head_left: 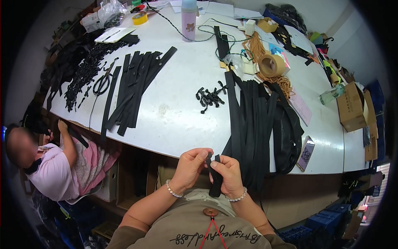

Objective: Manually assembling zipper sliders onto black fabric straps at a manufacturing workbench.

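In front of my chest, just off the table's near edge, a black fabric strip (216,187) hangs between my two hands. My left hand (190,167) pinches a black end of it with thumb and fingertips. My right hand (230,173) grips the strip close beside, thumb on top, and its lower part hangs below my fingers. Whether a small part sits at the pinched end is too small to tell. Past my hands, a small pile of little black pieces (210,98), perhaps zipper pulls, lies on the white table (174,120). Many long black strips (248,128) lie to the right.
More strips (137,87), scissors (102,83) and a heap of small black pieces (81,76) lie left. A bottle (189,25) stands behind. A black bag (287,137), phone (306,154), tape roll (273,65) and cardboard box (351,106) are right. A person (56,166) sits left.
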A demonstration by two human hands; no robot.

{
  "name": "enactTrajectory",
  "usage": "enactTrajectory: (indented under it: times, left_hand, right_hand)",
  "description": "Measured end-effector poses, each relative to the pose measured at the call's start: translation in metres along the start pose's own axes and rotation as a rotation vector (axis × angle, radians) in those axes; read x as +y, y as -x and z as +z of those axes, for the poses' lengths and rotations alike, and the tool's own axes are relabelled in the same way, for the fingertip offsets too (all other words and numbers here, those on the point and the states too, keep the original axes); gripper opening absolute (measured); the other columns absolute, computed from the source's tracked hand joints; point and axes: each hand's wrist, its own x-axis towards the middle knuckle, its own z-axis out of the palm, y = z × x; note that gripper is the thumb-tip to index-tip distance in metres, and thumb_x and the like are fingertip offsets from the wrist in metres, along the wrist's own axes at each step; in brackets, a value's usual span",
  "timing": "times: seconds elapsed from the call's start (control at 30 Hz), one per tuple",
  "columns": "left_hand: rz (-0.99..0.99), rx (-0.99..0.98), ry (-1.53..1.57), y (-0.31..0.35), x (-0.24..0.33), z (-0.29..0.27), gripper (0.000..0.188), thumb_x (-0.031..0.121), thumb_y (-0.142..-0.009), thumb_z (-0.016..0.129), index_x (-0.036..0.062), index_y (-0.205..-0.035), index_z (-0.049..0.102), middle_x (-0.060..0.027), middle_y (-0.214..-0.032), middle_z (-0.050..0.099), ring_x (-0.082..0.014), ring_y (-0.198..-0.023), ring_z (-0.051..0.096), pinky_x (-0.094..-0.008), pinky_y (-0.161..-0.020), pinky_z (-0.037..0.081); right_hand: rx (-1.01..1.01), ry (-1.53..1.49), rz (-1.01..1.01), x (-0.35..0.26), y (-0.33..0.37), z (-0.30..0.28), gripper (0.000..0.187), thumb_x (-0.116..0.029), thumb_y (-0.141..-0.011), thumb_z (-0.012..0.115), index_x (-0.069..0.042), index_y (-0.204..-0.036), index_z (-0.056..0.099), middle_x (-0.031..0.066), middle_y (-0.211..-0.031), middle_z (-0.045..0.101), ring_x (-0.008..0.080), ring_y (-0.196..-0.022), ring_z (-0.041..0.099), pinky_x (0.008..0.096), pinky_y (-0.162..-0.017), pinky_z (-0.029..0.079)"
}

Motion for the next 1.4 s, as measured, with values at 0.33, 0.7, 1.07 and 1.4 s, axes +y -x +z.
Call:
enactTrajectory:
  times: [0.33, 0.7, 1.07, 1.4]
  left_hand:
    - [0.037, 0.007, 0.01, -0.001, -0.002, 0.001, 0.023, 0.02, -0.089, 0.06, -0.0011, -0.098, 0.063, -0.0031, -0.089, 0.062, -0.0078, -0.069, 0.051, -0.0211, -0.063, 0.045]
    - [0.047, -0.014, -0.065, 0.003, 0.002, 0.003, 0.023, 0.02, -0.089, 0.059, -0.0006, -0.097, 0.063, -0.0029, -0.087, 0.062, -0.0067, -0.067, 0.052, -0.0195, -0.06, 0.045]
    - [0.091, -0.032, -0.096, 0.002, 0.001, 0.006, 0.022, 0.019, -0.091, 0.057, -0.0008, -0.098, 0.063, -0.0019, -0.084, 0.062, -0.0061, -0.067, 0.053, -0.0194, -0.06, 0.046]
    - [0.245, 0.014, -0.201, 0.0, -0.007, 0.004, 0.018, 0.016, -0.09, 0.058, 0.0, -0.096, 0.064, -0.0004, -0.082, 0.062, -0.0062, -0.07, 0.052, -0.02, -0.064, 0.044]
  right_hand:
    - [0.006, 0.025, 0.005, 0.003, 0.0, -0.001, 0.01, -0.005, -0.083, 0.057, 0.003, -0.082, 0.06, 0.0054, -0.065, 0.058, 0.0108, -0.046, 0.052, 0.022, -0.042, 0.042]
    - [0.032, 0.01, -0.03, 0.002, 0.001, 0.001, 0.009, -0.005, -0.083, 0.057, 0.003, -0.079, 0.059, 0.0061, -0.066, 0.059, 0.0107, -0.046, 0.052, 0.022, -0.042, 0.043]
    - [0.072, 0.051, -0.069, 0.001, 0.0, 0.002, 0.007, -0.003, -0.082, 0.058, 0.001, -0.077, 0.058, 0.0054, -0.065, 0.058, 0.0097, -0.046, 0.052, 0.0211, -0.043, 0.042]
    - [-0.008, -0.01, -0.019, -0.001, 0.0, -0.002, 0.009, -0.008, -0.083, 0.061, -0.001, -0.077, 0.059, 0.0015, -0.065, 0.058, 0.0055, -0.048, 0.05, 0.0205, -0.042, 0.043]
